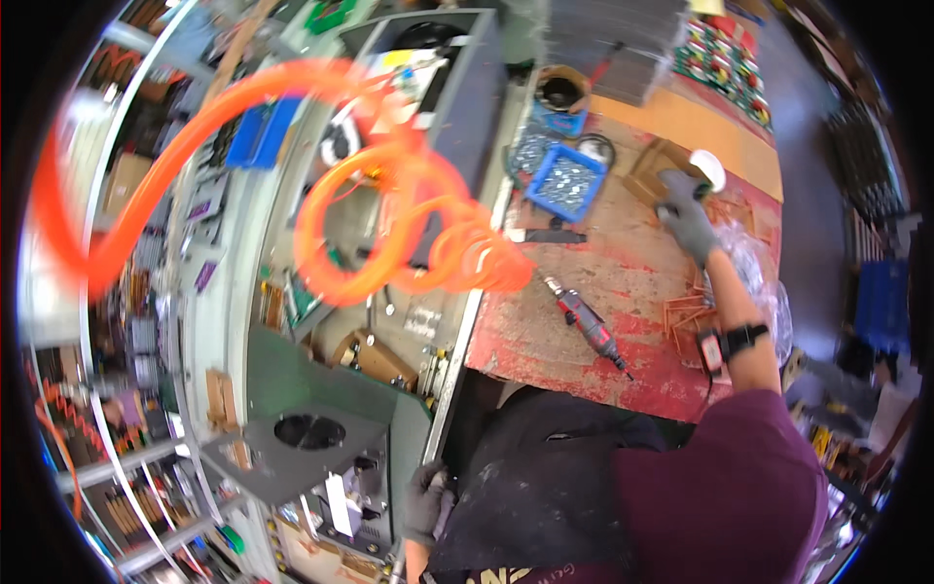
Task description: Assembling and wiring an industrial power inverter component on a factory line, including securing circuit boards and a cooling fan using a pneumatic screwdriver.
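Note:
My right hand (689, 216), in a grey glove, reaches to the far right of the red worn bench. Its fingers are at the near edge of an open cardboard box (644, 175), parted and bent; I see nothing held in them. A white round piece (708, 169) stands beside the box. Low at the left, my left hand (424, 501), also gloved, is curled beside my dark apron, near the bench's metal edge. Something greyish shows at its fingers, too blurred to name. A grey and red power screwdriver (590, 325) lies on the bench between my arms.
An orange coiled hose (389, 219) hangs across the left. Blue bins (566, 183) with small metal fasteners stand at the back of the bench. Copper-coloured wire pieces (686, 316) and clear plastic (744, 273) lie by my right forearm. A dark metal cabinet (282, 433) stands at left.

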The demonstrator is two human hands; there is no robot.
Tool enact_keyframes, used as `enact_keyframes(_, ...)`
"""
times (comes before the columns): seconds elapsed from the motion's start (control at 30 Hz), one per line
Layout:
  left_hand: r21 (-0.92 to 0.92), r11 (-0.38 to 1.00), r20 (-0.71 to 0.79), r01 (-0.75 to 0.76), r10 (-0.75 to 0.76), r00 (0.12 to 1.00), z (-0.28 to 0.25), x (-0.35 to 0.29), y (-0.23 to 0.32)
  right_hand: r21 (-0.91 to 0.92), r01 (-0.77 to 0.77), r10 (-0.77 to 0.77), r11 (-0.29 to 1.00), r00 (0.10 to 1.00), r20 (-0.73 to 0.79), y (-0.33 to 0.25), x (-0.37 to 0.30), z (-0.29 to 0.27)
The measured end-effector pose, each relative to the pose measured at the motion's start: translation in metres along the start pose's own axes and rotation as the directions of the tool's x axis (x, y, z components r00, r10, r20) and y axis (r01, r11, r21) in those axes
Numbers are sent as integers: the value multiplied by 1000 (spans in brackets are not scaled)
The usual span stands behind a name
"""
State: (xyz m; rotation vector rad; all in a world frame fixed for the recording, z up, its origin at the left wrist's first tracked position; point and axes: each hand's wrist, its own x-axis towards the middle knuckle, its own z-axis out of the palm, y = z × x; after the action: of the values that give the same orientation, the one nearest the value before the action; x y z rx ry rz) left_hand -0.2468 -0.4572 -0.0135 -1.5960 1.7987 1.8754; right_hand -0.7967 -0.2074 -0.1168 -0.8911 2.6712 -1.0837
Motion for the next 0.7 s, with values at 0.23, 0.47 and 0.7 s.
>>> enact_keyframes(0.23,311,909,31,-277,281,959,-29,8,-27,322,-139,-119,936,738,664,-185,-104,88)
enact_keyframes(0.47,124,967,-90,-223,234,968,-97,-55,-110,307,24,-273,952,527,805,-311,-169,258)
enact_keyframes(0.7,106,993,-353,-48,82,932,-217,-139,-295,-137,408,-256,903,764,592,-355,-191,378)
